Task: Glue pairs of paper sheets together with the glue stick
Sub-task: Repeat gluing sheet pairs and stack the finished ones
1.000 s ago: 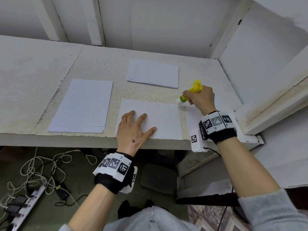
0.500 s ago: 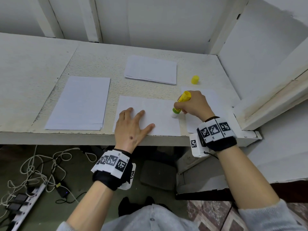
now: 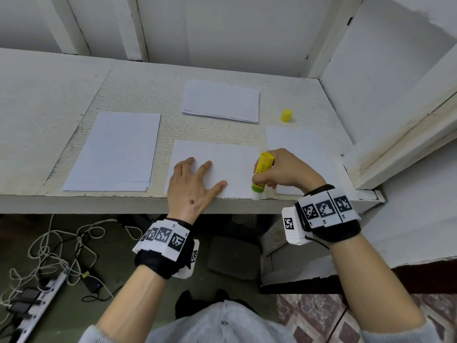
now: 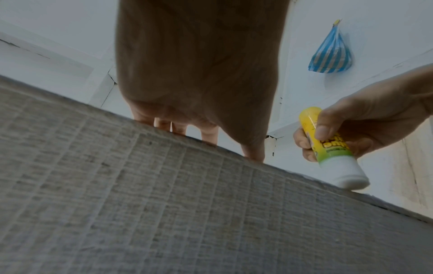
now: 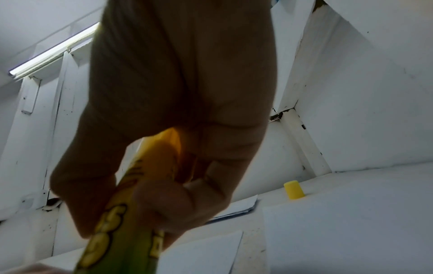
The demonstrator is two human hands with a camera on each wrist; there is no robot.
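One glue stick [image 3: 261, 175] at sheet [image 3: 230, 167] corner

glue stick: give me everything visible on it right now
The glue stick is a plastic-looking tube, yellow at the top, green lower down with printed lettering, and white at the working end. It is uncapped; its yellow cap stands apart, farther back on the table. The right hand grips it, tilted, white end down at the near right corner of the sheet under the left hand.

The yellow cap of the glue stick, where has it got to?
In the head view the yellow cap stands by itself at the back right of the shelf, just beyond the single sheet on the right and to the right of the far paper stack.
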